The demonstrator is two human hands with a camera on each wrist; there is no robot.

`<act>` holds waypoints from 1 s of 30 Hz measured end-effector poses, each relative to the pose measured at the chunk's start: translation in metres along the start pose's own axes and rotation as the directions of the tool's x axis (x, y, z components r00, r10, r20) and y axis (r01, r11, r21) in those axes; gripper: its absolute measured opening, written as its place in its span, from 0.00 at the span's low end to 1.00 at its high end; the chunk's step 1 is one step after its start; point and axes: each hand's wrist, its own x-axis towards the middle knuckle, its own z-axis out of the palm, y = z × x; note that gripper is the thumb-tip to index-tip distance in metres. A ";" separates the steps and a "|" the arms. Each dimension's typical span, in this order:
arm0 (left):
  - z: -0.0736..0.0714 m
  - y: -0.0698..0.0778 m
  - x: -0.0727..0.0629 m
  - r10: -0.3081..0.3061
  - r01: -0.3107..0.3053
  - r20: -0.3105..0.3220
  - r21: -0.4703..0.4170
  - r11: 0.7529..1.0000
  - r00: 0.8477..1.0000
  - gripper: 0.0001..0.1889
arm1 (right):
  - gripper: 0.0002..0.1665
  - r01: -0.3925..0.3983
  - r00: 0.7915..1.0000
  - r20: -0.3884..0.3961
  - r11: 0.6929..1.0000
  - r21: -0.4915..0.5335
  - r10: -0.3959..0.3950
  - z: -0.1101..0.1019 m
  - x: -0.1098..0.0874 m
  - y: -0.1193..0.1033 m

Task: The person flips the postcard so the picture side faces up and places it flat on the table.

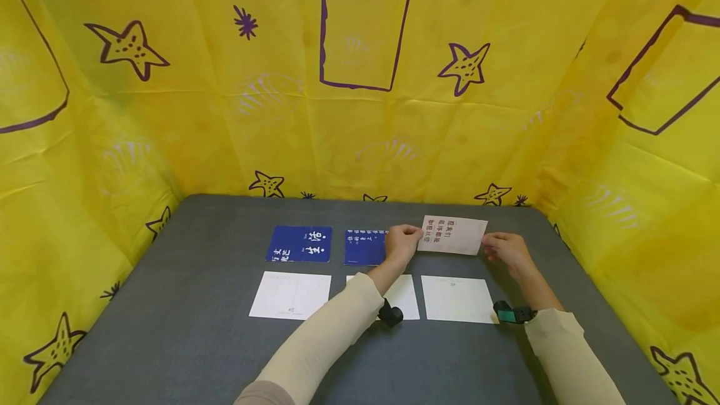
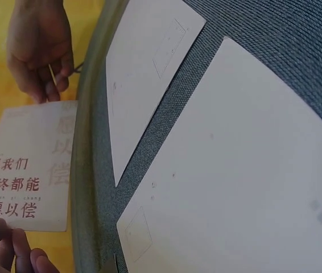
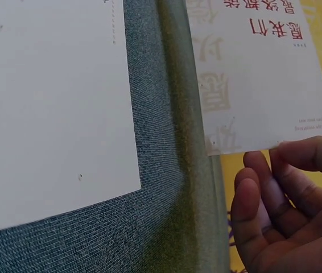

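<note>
A pale postcard (image 1: 452,235) with red Chinese characters is held up off the table, at the back right of the rows of cards. My left hand (image 1: 402,242) pinches its left edge between thumb and fingers. At the opposite edge, my right hand (image 1: 508,251) pinches the card; the right wrist view shows the thumb and index finger (image 3: 314,153) on its border. Below it lies a white card (image 1: 458,299). My left hand and forearm partly cover a blue card (image 1: 362,247) and another white card (image 1: 406,295).
Farther left on the dark grey table (image 1: 185,305) lie a blue card (image 1: 299,244) with white characters and a white card (image 1: 290,295) in front of it. A yellow patterned cloth (image 1: 360,124) hangs around the table's back and sides.
</note>
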 end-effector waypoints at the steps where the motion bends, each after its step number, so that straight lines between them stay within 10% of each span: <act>1: 0.000 0.000 0.000 -0.002 0.002 0.000 -0.002 1.000 1.000 0.07 | 0.25 0.000 1.000 0.000 1.000 0.000 0.000 0.000 0.000 0.000; 30: 0.001 -0.005 0.001 -0.013 0.020 -0.068 0.096 0.995 0.998 0.03 | 0.23 -0.006 1.000 -0.014 1.000 -0.030 0.005 0.007 0.001 0.001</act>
